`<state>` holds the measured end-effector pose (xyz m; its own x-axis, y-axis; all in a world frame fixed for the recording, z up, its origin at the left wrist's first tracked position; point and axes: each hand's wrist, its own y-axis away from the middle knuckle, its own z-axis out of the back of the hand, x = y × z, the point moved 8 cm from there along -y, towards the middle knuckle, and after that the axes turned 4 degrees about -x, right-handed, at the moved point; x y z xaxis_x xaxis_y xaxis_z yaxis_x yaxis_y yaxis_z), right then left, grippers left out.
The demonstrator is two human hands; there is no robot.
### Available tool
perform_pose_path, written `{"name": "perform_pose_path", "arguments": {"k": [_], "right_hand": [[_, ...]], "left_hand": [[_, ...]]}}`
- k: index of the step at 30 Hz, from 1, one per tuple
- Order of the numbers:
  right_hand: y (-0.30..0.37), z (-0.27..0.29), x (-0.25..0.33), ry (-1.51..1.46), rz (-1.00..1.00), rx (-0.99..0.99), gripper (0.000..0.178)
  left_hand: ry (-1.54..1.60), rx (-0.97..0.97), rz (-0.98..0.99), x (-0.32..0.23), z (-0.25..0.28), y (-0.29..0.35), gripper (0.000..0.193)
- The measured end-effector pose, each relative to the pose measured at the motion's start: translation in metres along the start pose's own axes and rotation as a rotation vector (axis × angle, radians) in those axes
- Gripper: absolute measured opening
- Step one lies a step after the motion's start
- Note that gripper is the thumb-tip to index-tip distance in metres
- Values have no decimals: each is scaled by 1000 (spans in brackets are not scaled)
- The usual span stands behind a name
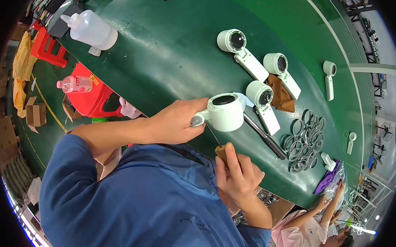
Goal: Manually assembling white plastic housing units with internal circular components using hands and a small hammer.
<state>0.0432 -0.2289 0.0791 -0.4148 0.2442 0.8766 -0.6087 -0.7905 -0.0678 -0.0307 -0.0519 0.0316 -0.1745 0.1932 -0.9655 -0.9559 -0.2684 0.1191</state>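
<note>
My left hand is closed round the handle of a pale green handheld fan, whose round head with a dark centre faces up. In my right hand, thumb and fingers pinch a small brown handle. A thin shaft runs from it toward the underside of the fan head; whether it touches is hidden. Beyond the held fan, a black and grey rod-shaped tool lies on the green table. Another pale green fan lies alongside that tool.
More fans lie farther off, some by a brown cloth. A heap of grey rings sits at right. A squeeze bottle stands at the far left. At lower right, a co-worker's arms reach over a purple cloth.
</note>
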Motion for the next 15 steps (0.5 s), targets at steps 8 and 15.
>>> {"name": "perform_pose_path", "arguments": {"k": [8, 15], "right_hand": [[20, -26, -34, -744, -623, 92, 55], [19, -44, -32, -1063, -757, 336, 53]], "left_hand": [[45, -22, -106, -17, 1, 4, 42], [-78, 103, -264, -12, 8, -10, 47]]}}
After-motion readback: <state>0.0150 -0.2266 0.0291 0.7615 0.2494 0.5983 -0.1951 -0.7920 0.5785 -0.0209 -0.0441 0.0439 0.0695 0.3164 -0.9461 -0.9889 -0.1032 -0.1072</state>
